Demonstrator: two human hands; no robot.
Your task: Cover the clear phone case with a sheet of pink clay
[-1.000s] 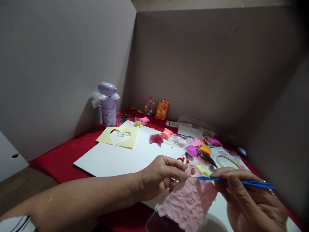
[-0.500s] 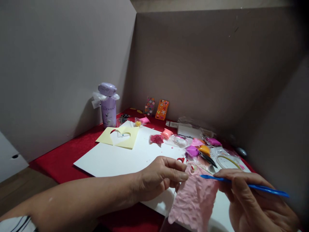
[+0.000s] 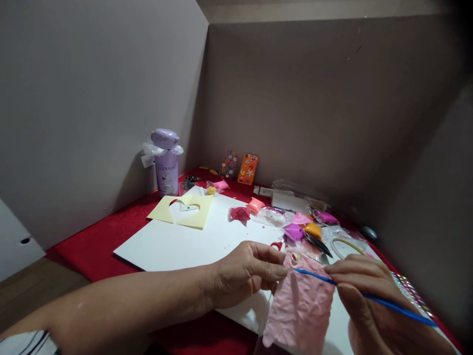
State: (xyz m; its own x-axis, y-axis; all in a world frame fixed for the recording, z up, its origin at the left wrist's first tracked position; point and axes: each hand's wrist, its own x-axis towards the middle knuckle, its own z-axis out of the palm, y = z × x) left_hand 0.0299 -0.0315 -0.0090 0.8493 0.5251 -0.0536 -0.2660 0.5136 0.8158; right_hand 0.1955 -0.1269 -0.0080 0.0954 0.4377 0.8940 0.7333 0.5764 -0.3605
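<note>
My left hand [image 3: 246, 268] pinches the upper left edge of a phone case covered in pink clay [image 3: 301, 305]. The clay has a wrinkled, textured surface, and a small round hole shows near its top. In my right hand [image 3: 373, 296] is a blue modelling tool [image 3: 314, 275], gripped like a pen. Its tip points left and lies at the clay's upper part, just under the hole; whether it presses in I cannot tell. Fingers of my right hand are close to the clay's right edge.
A white board [image 3: 207, 246] lies on red cloth [image 3: 88, 246]. On it are yellow paper with a heart cutout [image 3: 158, 211], bagged clay [image 3: 293, 231] and scissors [image 3: 318, 244]. Behind stand a purple bottle [image 3: 167, 172] and two decorated phone cases [image 3: 248, 168]. Grey panels [image 3: 295, 98] enclose the table.
My right hand has tilted the blue tool, and its tip has moved slightly left over the clay. The clay-covered case has turned a little. My left hand keeps its hold.
</note>
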